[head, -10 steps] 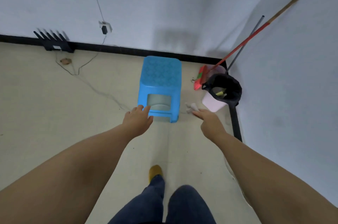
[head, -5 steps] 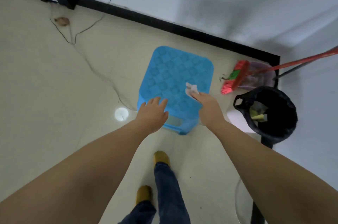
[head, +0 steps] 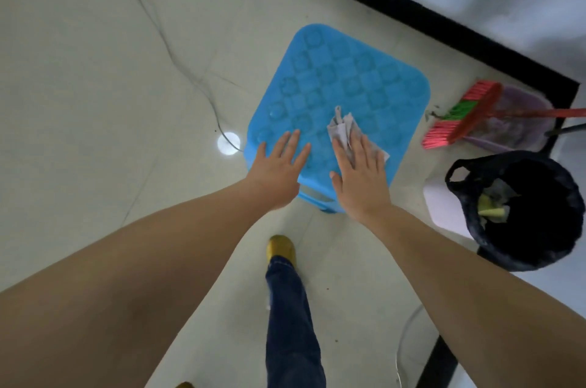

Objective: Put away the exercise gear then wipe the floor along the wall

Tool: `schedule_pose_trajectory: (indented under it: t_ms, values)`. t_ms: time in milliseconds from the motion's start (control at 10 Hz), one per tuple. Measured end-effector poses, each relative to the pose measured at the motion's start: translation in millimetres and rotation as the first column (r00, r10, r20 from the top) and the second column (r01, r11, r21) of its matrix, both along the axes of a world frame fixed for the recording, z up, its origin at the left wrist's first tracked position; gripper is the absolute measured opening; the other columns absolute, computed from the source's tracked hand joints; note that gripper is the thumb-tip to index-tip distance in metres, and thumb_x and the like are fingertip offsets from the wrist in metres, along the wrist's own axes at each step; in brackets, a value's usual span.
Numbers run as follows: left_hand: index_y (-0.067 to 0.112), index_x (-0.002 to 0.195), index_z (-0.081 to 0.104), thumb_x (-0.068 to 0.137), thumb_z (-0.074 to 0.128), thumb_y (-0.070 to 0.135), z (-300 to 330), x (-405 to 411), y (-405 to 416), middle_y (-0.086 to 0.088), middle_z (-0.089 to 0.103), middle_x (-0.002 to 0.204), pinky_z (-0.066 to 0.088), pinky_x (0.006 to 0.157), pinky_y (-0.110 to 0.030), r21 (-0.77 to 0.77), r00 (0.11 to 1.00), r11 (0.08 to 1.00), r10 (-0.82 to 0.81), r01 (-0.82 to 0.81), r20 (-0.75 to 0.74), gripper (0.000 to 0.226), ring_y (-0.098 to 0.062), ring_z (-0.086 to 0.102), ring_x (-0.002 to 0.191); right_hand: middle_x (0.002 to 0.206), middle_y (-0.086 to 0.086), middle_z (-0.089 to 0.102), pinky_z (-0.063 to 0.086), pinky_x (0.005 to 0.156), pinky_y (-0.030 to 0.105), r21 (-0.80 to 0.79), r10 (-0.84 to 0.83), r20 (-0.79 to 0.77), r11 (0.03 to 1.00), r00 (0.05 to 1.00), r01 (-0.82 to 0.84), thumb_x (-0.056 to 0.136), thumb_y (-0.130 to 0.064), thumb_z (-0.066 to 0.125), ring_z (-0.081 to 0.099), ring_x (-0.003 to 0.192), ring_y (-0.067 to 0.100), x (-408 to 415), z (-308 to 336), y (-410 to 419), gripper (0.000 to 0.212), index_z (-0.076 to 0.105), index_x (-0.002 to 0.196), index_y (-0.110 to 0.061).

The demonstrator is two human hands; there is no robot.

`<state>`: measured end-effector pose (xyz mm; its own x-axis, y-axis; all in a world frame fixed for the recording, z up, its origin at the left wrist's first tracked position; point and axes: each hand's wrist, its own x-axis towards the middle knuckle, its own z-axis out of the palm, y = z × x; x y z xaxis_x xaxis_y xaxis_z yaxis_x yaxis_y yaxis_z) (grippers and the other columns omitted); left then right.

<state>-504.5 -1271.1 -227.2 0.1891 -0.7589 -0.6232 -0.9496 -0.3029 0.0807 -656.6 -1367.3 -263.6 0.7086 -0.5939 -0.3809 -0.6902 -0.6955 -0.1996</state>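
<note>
A blue plastic stool [head: 342, 80] with a patterned top stands on the pale tiled floor near the room's corner. A crumpled grey-white cloth [head: 344, 127] lies on the stool's near right part. My right hand [head: 358, 175] lies flat on the cloth with its fingers spread, pressing it onto the seat. My left hand [head: 279, 169] hovers flat and open over the stool's near left edge, holding nothing.
A red-bristled broom [head: 463, 116] rests in a purple dustpan [head: 520, 118] right of the stool. A bin lined with a black bag [head: 520, 213] stands nearer. A thin cable [head: 177, 58] runs across the floor. Black skirting [head: 412, 13] edges the wall.
I have stepped closer and the view has tipped down onto the stool. My right hand has laid the cloth flat on the seat; my left hand has slid onto the near edge.
</note>
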Motion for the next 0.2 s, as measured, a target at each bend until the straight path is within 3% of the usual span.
schedule_pose_trajectory:
  t_ms: [100,200]
  values:
    - [0.019,0.151,0.008,0.099,0.037,0.032,31,13,-2,-0.010,-0.003,0.159,0.016,0.116,-0.045,-0.013,0.988,0.993,0.114,-0.116,-0.106,0.061,-0.024,0.005,0.147,0.159,0.010,0.009,0.017,0.114,0.044,0.000,-0.053,-0.020,0.999,0.998,0.053,0.099,-0.032,0.040,0.014,0.146,0.027,18,29,-6,0.056,0.021,0.150,-0.025]
    - [0.018,0.148,0.021,0.099,0.036,0.032,69,31,26,-0.009,0.027,0.151,0.032,0.104,-0.040,-0.089,0.951,0.955,0.266,-0.282,-0.161,0.052,-0.027,0.032,0.135,0.156,0.014,0.019,0.023,0.110,0.044,-0.001,0.024,0.001,1.000,1.000,-0.024,0.100,-0.030,0.039,0.019,0.144,0.029,51,69,8,0.044,0.038,0.142,-0.017]
